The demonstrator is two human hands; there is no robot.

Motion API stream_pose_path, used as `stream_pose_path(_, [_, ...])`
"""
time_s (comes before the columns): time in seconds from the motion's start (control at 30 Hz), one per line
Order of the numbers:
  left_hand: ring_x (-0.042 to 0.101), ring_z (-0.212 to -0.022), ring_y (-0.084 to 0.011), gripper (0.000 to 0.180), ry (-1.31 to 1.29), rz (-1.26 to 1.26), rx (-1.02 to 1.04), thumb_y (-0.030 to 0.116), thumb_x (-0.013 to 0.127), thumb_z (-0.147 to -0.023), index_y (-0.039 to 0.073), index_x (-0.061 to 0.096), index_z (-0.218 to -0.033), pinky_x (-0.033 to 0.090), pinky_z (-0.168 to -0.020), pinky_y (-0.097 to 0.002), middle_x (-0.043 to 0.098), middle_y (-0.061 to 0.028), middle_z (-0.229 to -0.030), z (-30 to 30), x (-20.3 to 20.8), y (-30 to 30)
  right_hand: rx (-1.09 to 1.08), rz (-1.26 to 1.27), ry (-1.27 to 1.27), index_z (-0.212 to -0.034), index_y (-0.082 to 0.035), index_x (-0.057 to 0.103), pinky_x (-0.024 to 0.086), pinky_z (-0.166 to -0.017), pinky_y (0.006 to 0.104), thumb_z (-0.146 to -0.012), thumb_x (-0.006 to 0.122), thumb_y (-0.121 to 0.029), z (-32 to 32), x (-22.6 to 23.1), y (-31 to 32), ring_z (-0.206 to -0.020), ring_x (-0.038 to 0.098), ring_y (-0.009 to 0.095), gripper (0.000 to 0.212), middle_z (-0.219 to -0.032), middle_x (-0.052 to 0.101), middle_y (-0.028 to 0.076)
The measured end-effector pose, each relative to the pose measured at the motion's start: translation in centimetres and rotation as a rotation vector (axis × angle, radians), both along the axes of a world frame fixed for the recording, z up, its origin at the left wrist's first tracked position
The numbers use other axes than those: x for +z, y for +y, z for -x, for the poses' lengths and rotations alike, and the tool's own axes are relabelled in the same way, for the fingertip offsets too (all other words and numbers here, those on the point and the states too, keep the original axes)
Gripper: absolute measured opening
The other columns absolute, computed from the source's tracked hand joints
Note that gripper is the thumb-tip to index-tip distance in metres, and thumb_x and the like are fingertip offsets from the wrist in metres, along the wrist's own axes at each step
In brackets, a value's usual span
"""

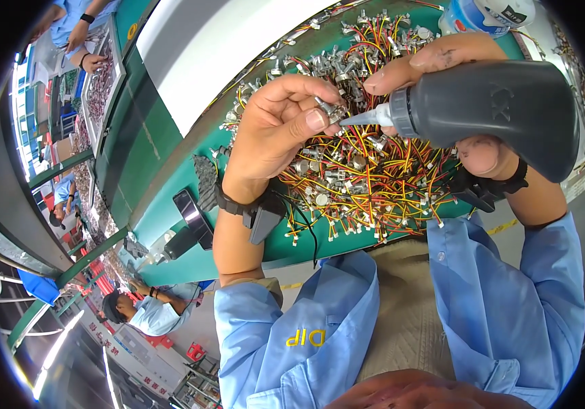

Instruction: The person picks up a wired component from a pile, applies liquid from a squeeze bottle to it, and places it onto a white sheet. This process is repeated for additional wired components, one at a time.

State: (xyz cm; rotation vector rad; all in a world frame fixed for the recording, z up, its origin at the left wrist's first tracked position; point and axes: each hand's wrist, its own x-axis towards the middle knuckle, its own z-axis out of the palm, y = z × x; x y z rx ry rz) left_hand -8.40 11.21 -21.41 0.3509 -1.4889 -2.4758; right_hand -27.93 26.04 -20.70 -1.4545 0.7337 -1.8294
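Observation:
My left hand (275, 129) pinches a small metal potentiometer (330, 109) between thumb and fingertips. In my right hand (452, 53) lies a dark grey squeeze bottle (490, 105), tipped on its side, with the fingers above and the thumb below. Its pale, tapered nozzle (374, 117) points left and its tip meets or nearly meets the potentiometer; I cannot tell which. Beneath both hands spreads a large heap of similar metal parts with red, yellow and black wires (367, 184), white connectors at the wire ends.
The heap covers much of the green table (279, 249). A phone (193, 217) lies left of my left wrist. At the far right stands a white and blue tub (476, 17). Other people (146, 310) work at the left. Dark bands with boxy pieces circle both my wrists.

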Motion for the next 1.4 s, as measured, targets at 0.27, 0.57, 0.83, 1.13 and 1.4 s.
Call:
stream_pose_path(0.27, [0.062,-0.082,-0.0148,0.024,0.006,-0.003,-0.024,0.008,0.064,-0.085,-0.001,0.056,-0.106,0.052,-0.076,-0.0274,0.06,-0.0097,-0.101,0.0,0.0,-0.1,-0.055,-0.052,0.016,-0.121,-0.004,0.035,0.055,-0.069,0.0331,-0.075,0.068,-0.052,-0.2,0.0,0.2,-0.089,0.063,0.029,0.074,-0.108,0.056,0.028])
stream_pose_path(0.57, [0.063,-0.082,-0.0149,0.025,0.002,-0.005,-0.03,0.008,0.064,-0.085,-0.001,0.055,-0.107,0.052,-0.076,-0.027,0.062,-0.0096,-0.098,0.0,0.1,-0.2,0.003,0.034,0.15,-0.125,-0.002,0.037,0.055,-0.074,0.0375,-0.079,0.068,-0.046,0.8,0.5,0.3,-0.101,0.06,0.035,0.071,-0.111,0.054,0.023])
stream_pose_path(0.83, [0.063,-0.082,-0.0152,0.025,0.014,-0.01,-0.028,0.008,0.064,-0.085,-0.001,0.055,-0.106,0.052,-0.076,-0.0271,0.062,-0.0097,-0.099,0.0,0.1,-0.1,-0.019,0.105,0.186,-0.126,-0.001,0.037,0.053,-0.08,0.0433,-0.082,0.067,-0.04,1.0,0.5,0.2,-0.103,0.059,0.038,0.066,-0.118,0.049,0.016])
stream_pose_path(1.13, [0.062,-0.083,-0.0151,0.025,0.013,-0.009,-0.047,0.008,0.064,-0.085,-0.001,0.056,-0.106,0.052,-0.077,-0.0272,0.061,-0.01,-0.101,0.0,0.1,-0.3,-0.025,0.148,0.198,-0.127,-0.001,0.036,0.051,-0.082,0.0469,-0.082,0.068,-0.036,0.9,0.5,0.2,-0.102,0.058,0.041,0.066,-0.121,0.047,0.013])
stream_pose_path(1.4, [0.062,-0.087,-0.0153,0.025,0.032,-0.016,-0.051,0.007,0.064,-0.085,-0.002,0.055,-0.107,0.053,-0.079,-0.029,0.061,-0.0105,-0.102,-0.1,-0.2,-0.4,-0.017,0.166,0.229,-0.127,-0.001,0.036,0.051,-0.082,0.0466,-0.081,0.068,-0.039,1.2,0.3,0.2,-0.102,0.059,0.04,0.068,-0.123,0.046,0.016])
